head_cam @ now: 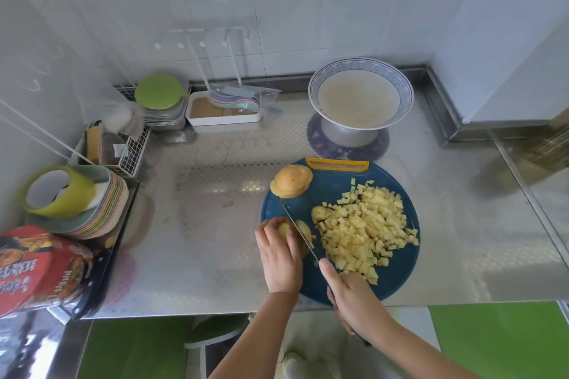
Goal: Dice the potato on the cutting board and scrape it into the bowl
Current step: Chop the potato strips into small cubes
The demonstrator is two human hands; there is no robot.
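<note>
Two undiced pieces of potato lay on the round blue cutting board (335, 191). A potato half (292, 180) sat skin up at the board's far left edge, and a smaller potato chunk (304, 232) sat at its near left edge. The left hand (280, 258) held that chunk down, fingers curled over it. The right hand (354, 298) gripped the handle of a knife (295, 223), forefinger stretched along the spine. The blade stood in the chunk just beside the left fingertips. A heap of diced potato (366, 231) covered the board's right half, just right of the blade.

The bowl (405, 86), blue-patterned at the rim and holding something pale, stood beyond the board's yellow handle, apart from it and raised on a metal stand (348, 134).

Well to the left of the board lay a red packet (40, 268) printed with white Chinese characters, upside down to the camera and too blurred to read. Also left of the board, farther back, were a stack of pastel plates (107, 209), a wire basket (132, 151) and a white tray (221, 120). Everything rested on a steel counter (215, 249).
</note>
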